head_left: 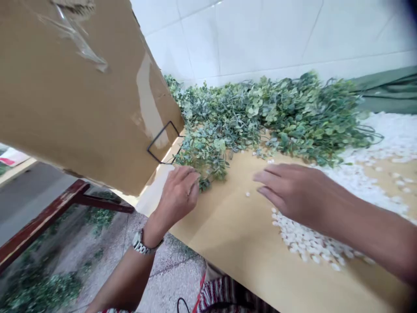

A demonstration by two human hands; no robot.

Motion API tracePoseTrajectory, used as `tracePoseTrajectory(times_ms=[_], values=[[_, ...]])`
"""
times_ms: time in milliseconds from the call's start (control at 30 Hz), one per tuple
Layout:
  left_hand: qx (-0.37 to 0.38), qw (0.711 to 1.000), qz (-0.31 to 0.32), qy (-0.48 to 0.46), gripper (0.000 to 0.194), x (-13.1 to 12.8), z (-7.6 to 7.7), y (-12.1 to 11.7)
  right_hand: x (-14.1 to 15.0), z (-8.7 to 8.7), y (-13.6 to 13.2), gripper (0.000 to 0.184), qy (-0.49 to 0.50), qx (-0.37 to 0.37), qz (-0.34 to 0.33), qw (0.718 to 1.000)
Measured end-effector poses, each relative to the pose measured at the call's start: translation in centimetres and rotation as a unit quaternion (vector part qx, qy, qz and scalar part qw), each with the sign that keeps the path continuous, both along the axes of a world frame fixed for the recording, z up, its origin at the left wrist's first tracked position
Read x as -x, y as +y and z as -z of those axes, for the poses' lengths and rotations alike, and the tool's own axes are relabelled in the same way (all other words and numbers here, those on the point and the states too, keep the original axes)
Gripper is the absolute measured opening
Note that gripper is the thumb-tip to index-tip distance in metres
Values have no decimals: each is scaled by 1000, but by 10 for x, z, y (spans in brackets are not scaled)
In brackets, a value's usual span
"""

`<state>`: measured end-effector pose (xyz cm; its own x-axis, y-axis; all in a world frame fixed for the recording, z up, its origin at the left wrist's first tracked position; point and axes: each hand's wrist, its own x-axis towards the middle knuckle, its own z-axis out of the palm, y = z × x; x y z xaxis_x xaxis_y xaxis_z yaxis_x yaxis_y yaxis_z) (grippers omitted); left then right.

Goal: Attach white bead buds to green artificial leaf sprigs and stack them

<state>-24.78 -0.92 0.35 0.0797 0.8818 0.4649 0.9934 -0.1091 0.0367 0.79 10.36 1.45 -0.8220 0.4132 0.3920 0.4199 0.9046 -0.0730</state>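
My left hand (178, 193), with a metal-banded watch (142, 244) on its wrist, is closed at the near end of a green leafy artificial sprig (208, 152). The stem in its fingers is mostly hidden. My right hand (286, 187) hovers over the tabletop, slightly blurred, fingers stretched toward the left and a small gap between thumb and fingertips; I see nothing held there. A single small white piece (247, 194) lies just below its fingertips. Many similar white pieces (309, 243) spread under and behind my right forearm.
A heap of leafy sprigs (276, 104) lines the tiled wall (260, 34). A large cardboard box (81, 95) stands at left, a black wire frame (163, 143) beside it. Green cloth (387, 91) lies at back right. Below left are a dark red wooden bar (42, 221) and more foliage.
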Motion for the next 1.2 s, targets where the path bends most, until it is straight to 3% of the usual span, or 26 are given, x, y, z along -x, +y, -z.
tracePoseTrajectory(times_ms=[100, 167, 233, 333, 433, 533, 667, 733, 800, 867, 900, 933, 1000, 1033, 1067, 1100, 1200], values=[[20, 999, 24, 36, 22, 7, 5, -1, 58, -12, 19, 22, -33, 60, 20, 997], [21, 997, 45, 51, 26, 7, 6, -2, 89, -10, 33, 21, 5, 148, 102, 984], [34, 995, 66, 62, 28, 7, 6, -2, 108, -3, 44, 20, 47, 243, 163, 955], [74, 992, 79, 62, 27, 9, 7, 0, 117, 9, 52, 20, 86, 331, 168, 925], [86, 993, 64, 49, 25, 15, 9, 2, 103, 7, 51, 19, 122, 353, 161, 914], [78, 994, 49, 56, 23, 20, 12, 4, 72, -4, 49, 21, 186, 364, 142, 901], [9, 997, 45, 57, 22, 17, 8, 4, 25, -16, 47, 23, 266, 379, 93, 881], [-55, 997, 47, 0, 20, 6, -1, 3, 5, -19, 40, 22, 286, 362, 83, 883], [-78, 986, 64, -131, 16, -13, -14, 3, -10, -20, 26, 19, 294, 283, 75, 910], [46, 936, 99, -335, 20, -40, -24, 5, -20, -20, 5, 12, 286, 132, 50, 948], [149, 878, 126, -437, 25, -54, -27, 7, -24, -19, -7, 9, 268, 39, 24, 962], [240, 788, 160, -544, 32, -69, -28, 10, -28, -17, -20, 11, 241, -51, -6, 969], [347, 573, 190, -718, 44, -94, -24, 17, -33, -11, -43, 16, 172, -173, -70, 967], [350, 506, 178, -768, 41, -105, -20, 20, -36, -7, -52, 18, 144, -205, -94, 964], [336, 464, 160, -804, 33, -113, -17, 22, -39, -3, -59, 21, 124, -223, -110, 961], [324, 440, 143, -825, 25, -120, -14, 24, -41, 0, -65, 23, 112, -232, -116, 959], [296, 423, 104, -850, 18, -132, -10, 26, -49, 11, -74, 27, 92, -243, -113, 959]])
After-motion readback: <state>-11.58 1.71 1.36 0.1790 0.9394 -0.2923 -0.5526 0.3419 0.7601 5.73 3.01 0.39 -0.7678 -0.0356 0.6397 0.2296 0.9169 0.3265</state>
